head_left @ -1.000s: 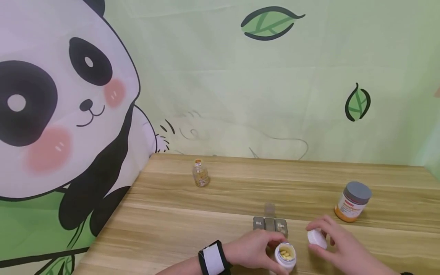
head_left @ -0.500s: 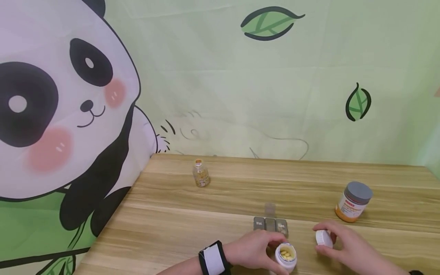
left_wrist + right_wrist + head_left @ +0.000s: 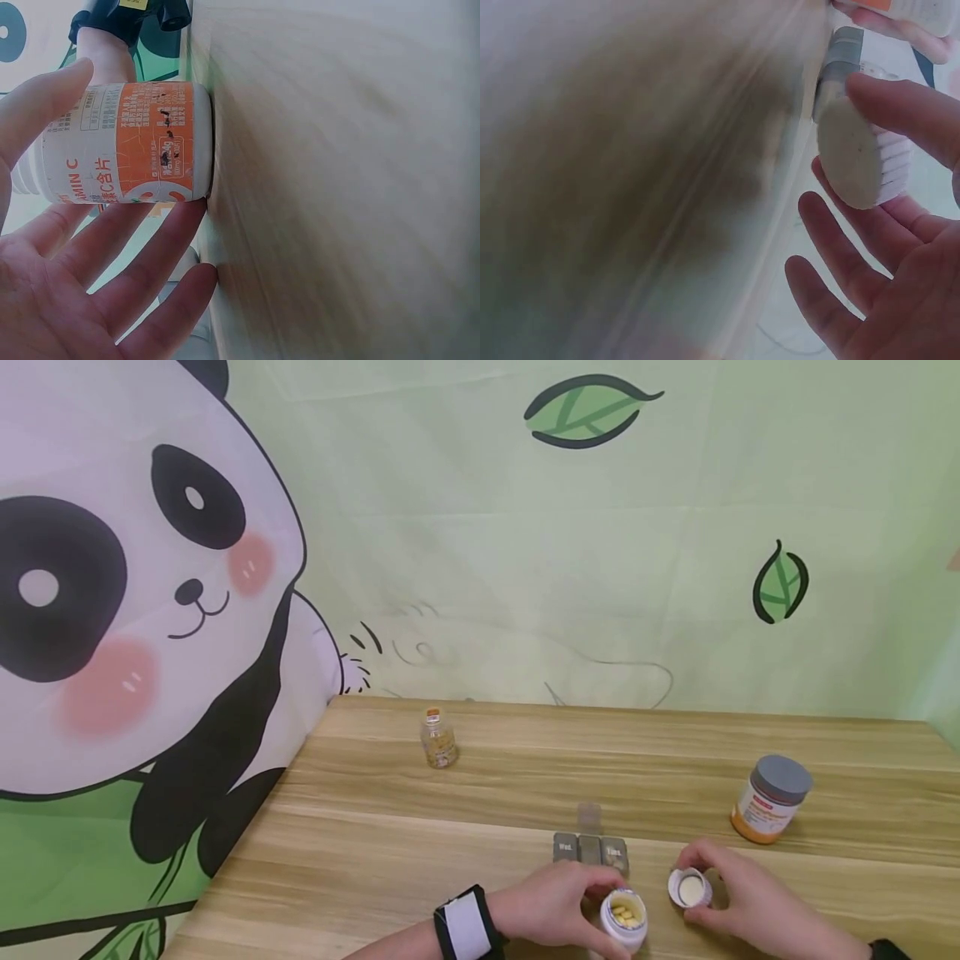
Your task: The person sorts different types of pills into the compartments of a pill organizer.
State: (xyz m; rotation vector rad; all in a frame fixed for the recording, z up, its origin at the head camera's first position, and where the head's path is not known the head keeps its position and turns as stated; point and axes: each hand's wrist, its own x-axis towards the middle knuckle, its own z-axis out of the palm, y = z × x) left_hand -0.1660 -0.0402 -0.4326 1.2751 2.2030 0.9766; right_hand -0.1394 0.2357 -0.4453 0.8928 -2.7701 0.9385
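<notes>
My left hand grips a small white pill bottle that stands upright on the table, its mouth uncapped and yellow tablets visible inside. In the left wrist view, the white-and-orange label reads vitamin C; the thumb lies on one side and the fingers on the other. To the right, my right hand pinches a white ribbed screw cap between thumb and fingers, its hollow inside facing up. Just behind the bottle sits a grey pill organizer with its middle lid flipped back; the left hand hides its front part.
A jar with a grey lid and orange base stands behind the right hand. Farther back on the left is a clear glass bottle. The wooden table ends at a green panda-print cloth.
My right hand first drew the cap a little right, then brought it back left and turned its hollow side up. My left hand and the bottle stayed in place.
</notes>
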